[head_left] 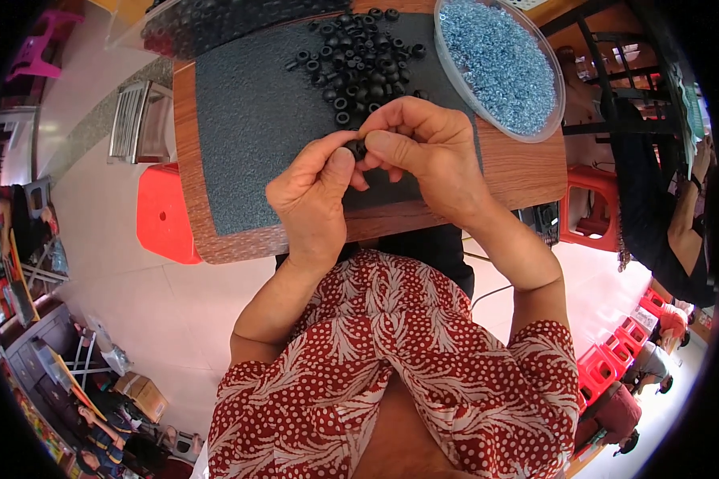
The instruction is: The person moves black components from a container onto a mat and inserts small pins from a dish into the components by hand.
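Over the near part of a dark grey mat, my two hands meet at their fingertips. A small round black cap-like part shows between them. My left hand pinches it between thumb and forefinger. From the other side my right hand closes thumb and forefinger at its edge; whether a second tiny piece sits in that pinch is hidden. Just beyond my fingers lies a loose heap of similar black parts, several with hollow round openings. Right of the heap stands a round clear tub full of tiny pale-blue translucent pieces.
The mat lies on a wood-grain table. A clear container with black parts stands at its far left edge. Red stools flank the table, and a metal rack is at left. Other people are at right and lower left.
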A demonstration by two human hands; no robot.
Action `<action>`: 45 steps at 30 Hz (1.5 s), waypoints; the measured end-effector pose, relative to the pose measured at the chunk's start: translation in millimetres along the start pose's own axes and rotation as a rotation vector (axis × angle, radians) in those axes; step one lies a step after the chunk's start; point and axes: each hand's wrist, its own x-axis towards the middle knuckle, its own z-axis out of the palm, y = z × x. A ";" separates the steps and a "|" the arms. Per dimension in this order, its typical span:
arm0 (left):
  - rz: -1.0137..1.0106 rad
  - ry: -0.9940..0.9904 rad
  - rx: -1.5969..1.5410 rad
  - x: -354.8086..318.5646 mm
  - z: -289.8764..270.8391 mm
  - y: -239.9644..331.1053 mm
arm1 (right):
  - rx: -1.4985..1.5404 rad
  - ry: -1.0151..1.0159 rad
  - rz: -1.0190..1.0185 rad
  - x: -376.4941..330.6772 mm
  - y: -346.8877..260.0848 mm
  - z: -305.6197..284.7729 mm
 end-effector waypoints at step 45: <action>-0.233 -0.051 -0.212 -1.3 -0.3 0.3 | -0.331 -0.083 -0.325 -0.8 2.3 -13.9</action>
